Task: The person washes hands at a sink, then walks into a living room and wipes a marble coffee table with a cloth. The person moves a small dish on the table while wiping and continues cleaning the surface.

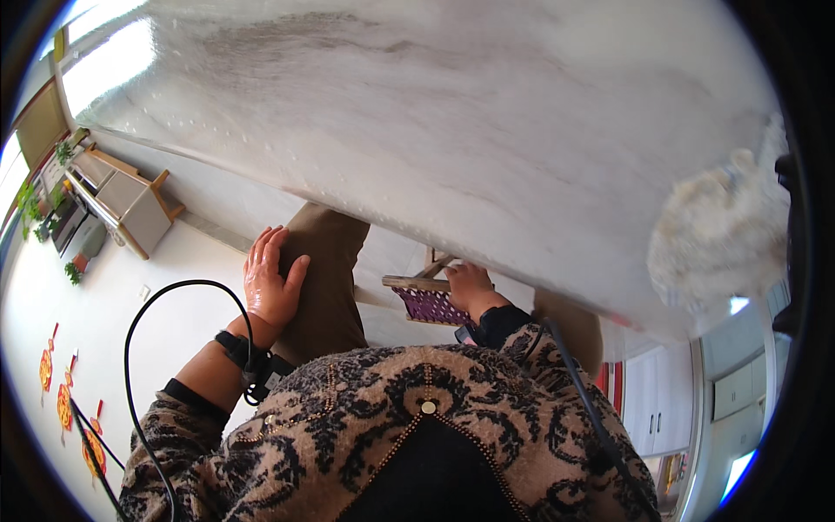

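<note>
My left hand point(269, 277), wet and with its fingers extended, rests against the brown trouser leg point(326, 274) at my knee. Below the table edge, my right hand point(468, 285) grips the wooden top bar of a folding stool point(424, 282) with a purple woven seat. A wet marble-patterned tabletop point(417, 130) slants across the upper part of the view. At its right side lies a whitish, soaked mass point(717, 228), perhaps cloth or dough; I cannot tell which. Both wrists wear black bands with cables.
A black cable point(134, 339) loops beside my left arm. Farther left are a wooden-framed cabinet point(130, 202), potted plants point(29, 202) and red hanging ornaments point(64, 398). White cupboards point(659, 404) stand at the lower right.
</note>
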### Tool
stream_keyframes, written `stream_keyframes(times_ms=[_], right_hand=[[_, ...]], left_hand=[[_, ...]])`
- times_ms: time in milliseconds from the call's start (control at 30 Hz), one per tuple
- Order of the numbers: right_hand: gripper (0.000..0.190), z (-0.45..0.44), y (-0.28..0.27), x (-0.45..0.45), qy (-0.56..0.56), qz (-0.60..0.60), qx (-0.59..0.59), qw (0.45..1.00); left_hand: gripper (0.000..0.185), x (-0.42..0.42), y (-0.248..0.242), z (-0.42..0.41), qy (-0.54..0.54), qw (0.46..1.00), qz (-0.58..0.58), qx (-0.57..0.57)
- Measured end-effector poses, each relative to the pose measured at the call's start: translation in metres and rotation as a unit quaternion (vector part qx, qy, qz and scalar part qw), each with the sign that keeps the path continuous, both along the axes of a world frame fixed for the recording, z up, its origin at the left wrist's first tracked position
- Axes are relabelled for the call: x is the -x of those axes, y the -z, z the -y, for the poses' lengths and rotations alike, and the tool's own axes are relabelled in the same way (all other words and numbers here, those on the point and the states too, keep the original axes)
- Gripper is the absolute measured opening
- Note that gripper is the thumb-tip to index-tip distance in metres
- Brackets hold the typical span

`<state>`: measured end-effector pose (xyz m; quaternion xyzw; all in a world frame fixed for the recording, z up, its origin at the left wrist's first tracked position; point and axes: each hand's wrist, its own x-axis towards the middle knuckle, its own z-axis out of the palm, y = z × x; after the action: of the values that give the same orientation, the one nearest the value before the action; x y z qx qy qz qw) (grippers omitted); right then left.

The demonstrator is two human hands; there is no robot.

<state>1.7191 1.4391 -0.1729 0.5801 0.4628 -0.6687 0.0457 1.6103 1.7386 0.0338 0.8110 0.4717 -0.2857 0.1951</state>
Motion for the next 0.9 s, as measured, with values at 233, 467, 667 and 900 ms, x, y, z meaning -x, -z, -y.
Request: stream_keyframes(times_ms=[233,467,667,900], right_hand=[[0.040,0.040,0.029,0.015,-0.034,-0.035,0.042,0.998],[0.038,0.057,0.032,0.001,0.057,-0.001,0.044,0.997],[0.036,0.046,0.046,-0.021,0.183,0.027,0.004,0.983],[0.035,-0.054,0.066,-0.073,0.284,0.021,-0.115,0.952]], left_hand=[[0.041,0.006,-0.012,-0.015,0.009,0.999,0.019,-0.024],[0.037,0.029,-0.014,-0.018,0.007,0.995,0.061,-0.073],[0.032,0.023,-0.010,-0.018,0.020,0.977,0.153,-0.148],[0.030,0.007,0.006,-0.036,0.004,0.938,0.269,-0.219]])
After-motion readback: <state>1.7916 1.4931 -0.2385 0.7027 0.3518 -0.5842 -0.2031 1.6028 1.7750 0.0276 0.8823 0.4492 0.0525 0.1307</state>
